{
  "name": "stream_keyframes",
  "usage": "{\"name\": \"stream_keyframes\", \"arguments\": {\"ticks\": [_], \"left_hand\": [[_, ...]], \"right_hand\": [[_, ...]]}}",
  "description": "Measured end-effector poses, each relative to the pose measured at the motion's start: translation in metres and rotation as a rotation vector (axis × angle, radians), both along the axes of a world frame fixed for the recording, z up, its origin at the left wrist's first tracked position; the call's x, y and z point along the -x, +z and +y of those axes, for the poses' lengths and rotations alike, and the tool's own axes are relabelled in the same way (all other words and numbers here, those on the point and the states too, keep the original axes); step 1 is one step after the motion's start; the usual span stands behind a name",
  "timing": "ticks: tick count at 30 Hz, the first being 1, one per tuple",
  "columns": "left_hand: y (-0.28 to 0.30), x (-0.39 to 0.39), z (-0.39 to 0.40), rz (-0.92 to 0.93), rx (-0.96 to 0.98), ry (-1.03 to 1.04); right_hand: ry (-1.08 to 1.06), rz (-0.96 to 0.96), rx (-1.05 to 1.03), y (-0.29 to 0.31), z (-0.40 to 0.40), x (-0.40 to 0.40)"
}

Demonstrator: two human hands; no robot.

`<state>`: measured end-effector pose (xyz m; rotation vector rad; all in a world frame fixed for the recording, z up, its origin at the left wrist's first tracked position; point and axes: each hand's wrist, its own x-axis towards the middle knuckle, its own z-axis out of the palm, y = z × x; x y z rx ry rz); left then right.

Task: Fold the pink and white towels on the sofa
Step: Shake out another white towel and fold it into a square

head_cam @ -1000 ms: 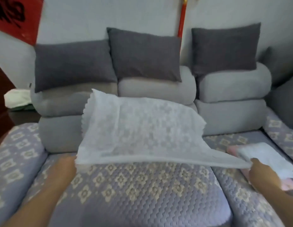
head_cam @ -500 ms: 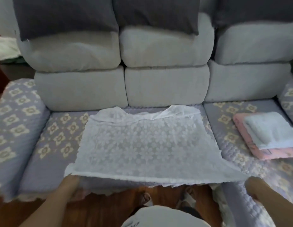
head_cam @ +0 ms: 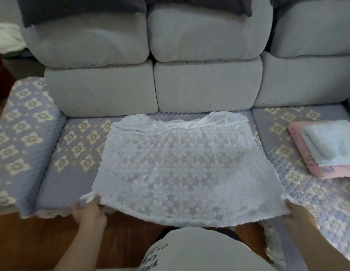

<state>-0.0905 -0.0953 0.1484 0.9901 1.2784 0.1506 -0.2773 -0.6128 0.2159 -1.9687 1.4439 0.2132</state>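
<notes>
A sheer white lace towel (head_cam: 180,165) with a flower pattern lies spread over the middle seat of the sofa (head_cam: 72,153), its far edge rumpled near the backrest. My left hand (head_cam: 90,212) grips its near left corner and my right hand (head_cam: 297,214) grips its near right corner, holding the near edge just past the seat's front. On the right seat a folded pink towel (head_cam: 326,172) lies flat with a folded white towel (head_cam: 330,141) stacked on top.
Grey back cushions (head_cam: 205,55) stand behind the seat, dark pillows (head_cam: 82,8) above them. The quilted purple cover runs over the left armrest (head_cam: 19,133). Wooden floor (head_cam: 33,245) lies in front. My torso in a light shirt (head_cam: 199,251) fills the bottom centre.
The lace towel, held up in the air a second ago, has come down flat onto the seat. My view has tilted downward and both hands have drawn back toward the front edge.
</notes>
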Motion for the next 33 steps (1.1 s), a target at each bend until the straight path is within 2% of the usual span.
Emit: {"name": "stream_keyframes", "arguments": {"ticks": [2,4,7,10,13,14,16,18,20,22,24,29,33], "left_hand": [[0.005,-0.007,-0.019,-0.071,0.044,-0.160],[0.010,-0.016,-0.039,-0.106,0.137,-0.213],[0.021,-0.015,-0.066,-0.084,0.116,-0.194],[0.030,-0.017,-0.071,0.002,0.132,-0.120],[0.036,-0.018,-0.072,-0.058,0.240,-0.180],[0.039,-0.017,-0.076,-0.065,0.215,-0.222],[0.045,-0.014,-0.089,-0.117,0.037,-0.383],[0.057,-0.006,-0.111,-0.197,-0.171,-0.622],[0.072,0.005,-0.135,-0.237,-0.291,-0.846],[0.085,0.018,-0.156,-0.297,-0.301,-1.027],[0.098,0.027,-0.173,-0.358,-0.290,-1.153],[0.117,0.029,-0.198,-0.481,-0.346,-1.322],[0.122,0.026,-0.205,-0.400,-0.242,-1.277]], "right_hand": [[-0.115,-0.056,-0.052,0.001,0.003,-0.007],[-0.108,-0.063,-0.099,0.006,0.013,-0.014],[-0.102,-0.112,-0.126,0.008,0.022,-0.021],[-0.306,-0.211,-0.172,0.003,0.017,-0.036],[-0.437,-0.343,-0.241,0.007,0.018,-0.043],[-0.467,-0.411,-0.285,0.008,0.020,-0.047],[-0.491,-0.547,-0.310,0.018,0.033,-0.063],[-0.373,-0.598,-0.250,0.024,0.056,-0.086],[-0.235,-0.650,-0.235,0.029,0.084,-0.102],[-0.006,-0.687,-0.229,0.037,0.117,-0.109],[0.133,-0.720,-0.273,0.043,0.144,-0.114],[0.183,-0.796,-0.366,0.057,0.169,-0.127],[0.210,-0.778,-0.370,0.060,0.169,-0.129]]}}
